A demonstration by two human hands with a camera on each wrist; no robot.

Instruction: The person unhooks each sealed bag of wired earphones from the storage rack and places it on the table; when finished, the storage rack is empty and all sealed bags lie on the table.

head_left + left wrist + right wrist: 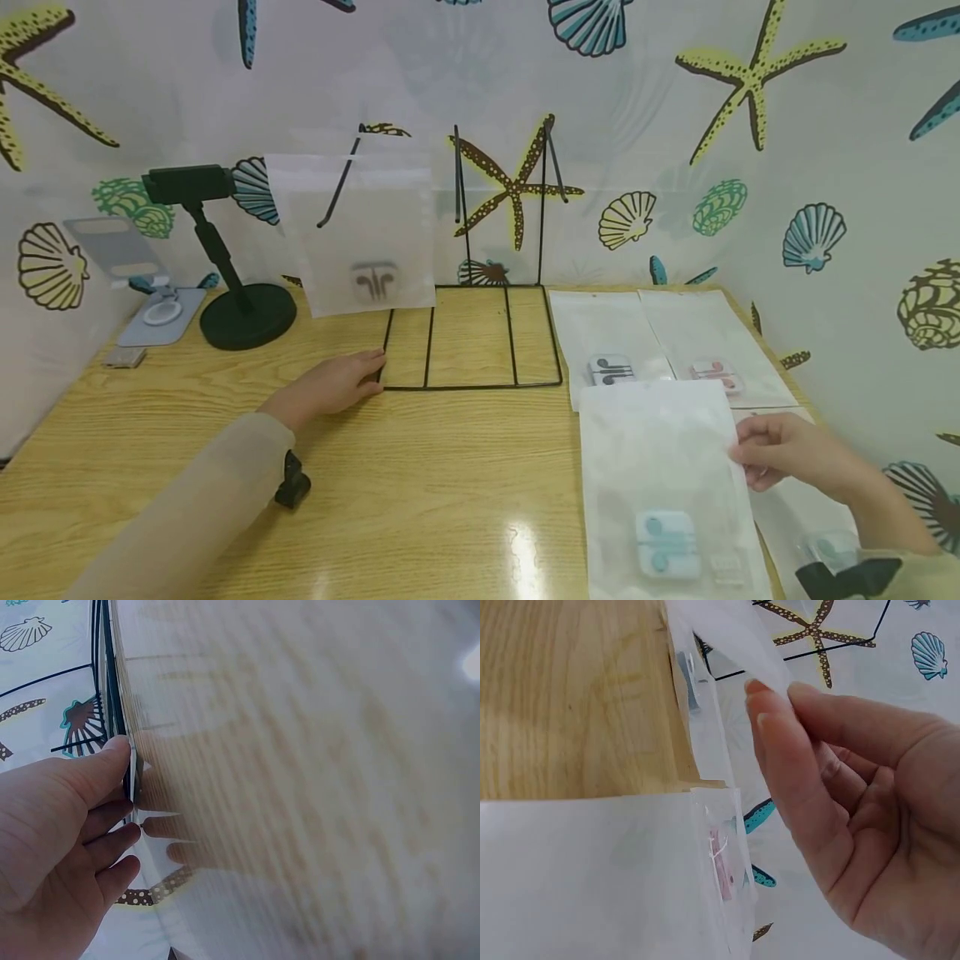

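Note:
My right hand (783, 454) pinches the right edge of a white pouch (660, 442) between thumb and fingers. Through the pouch's lower part shows a light-blue earphone case (667, 543). In the right wrist view, fingertips (769, 712) and thumb meet on the pouch's thin edge. My left hand (330, 385) is at the near left corner of a black wire display rack (472, 388), its thumb and fingers holding the wire. In the left wrist view that thumb (116, 754) lies against the dark wire. Another pouch (360, 225), with dark earphones inside, hangs on the rack's left hook.
Further pouches lie on the right: one with black earphones (611, 369), one with pink (716, 373), and one (828, 546) under my right wrist. At left are a black stand (247, 317), a grey folding stand (161, 312) and a small grey block (124, 357). Patterned cloth backs the table.

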